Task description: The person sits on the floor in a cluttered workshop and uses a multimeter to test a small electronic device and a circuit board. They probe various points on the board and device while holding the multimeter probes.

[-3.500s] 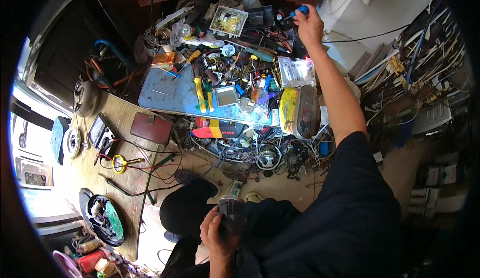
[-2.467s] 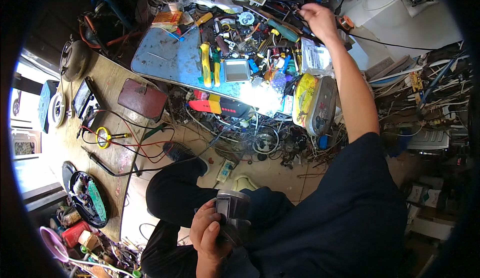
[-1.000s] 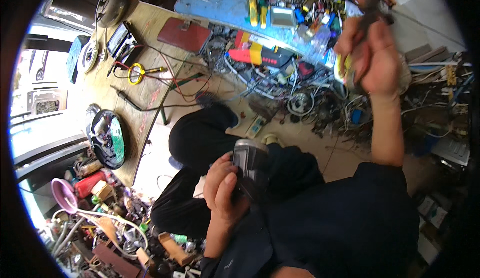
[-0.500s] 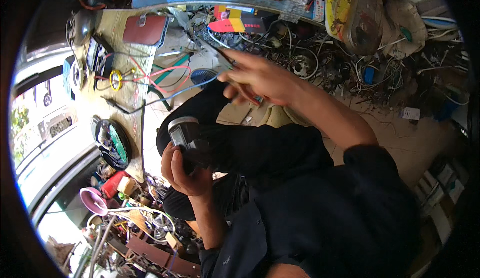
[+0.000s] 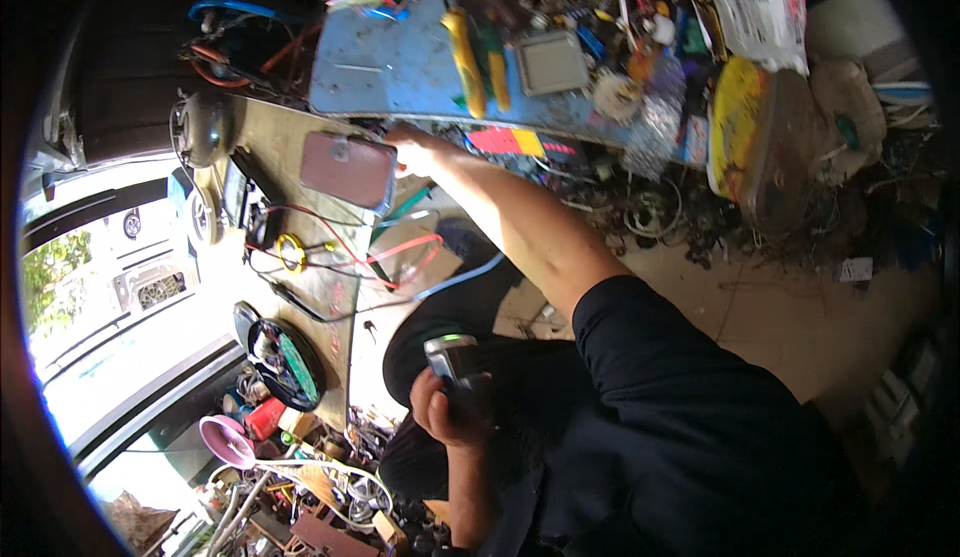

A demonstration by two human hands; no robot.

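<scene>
since half a second ago our right hand (image 5: 415,149) has swung away from our lap and out across the floor to the brown flat case (image 5: 349,169), and our view has tilted so the blue board (image 5: 400,62) is back in sight.

nearest to us, our left hand (image 5: 447,412) sits in our lap with its fingers curled tight around a small grey cylindrical part (image 5: 452,357), whose pale green-lit end sticks up above the thumb. just left of our knee lies a round dark dish (image 5: 290,365) with a green disc inside it, and below that a pink funnel (image 5: 228,441) stands among loose scrap.

further out, our right arm stretches over red, green and blue wires (image 5: 395,257) on the wooden plank (image 5: 330,277). a yellow ring (image 5: 291,253) lies among them. the right hand rests at the right edge of the brown flat case, fingers bent down against its rim; we cannot tell whether they pinch it or only touch it. the case is shut and lies flat on the plank, just below the blue board.

farthest, the blue board carries 2 tool handles, 1 yellow (image 5: 464,49) and 1 green (image 5: 496,57), side by side, and a square grey tray (image 5: 551,63) whose contents we cannot make out. right of it a yellow oblong casing (image 5: 735,122) lies among tangled wire, with a clear printed bag (image 5: 757,17) above it.
</scene>
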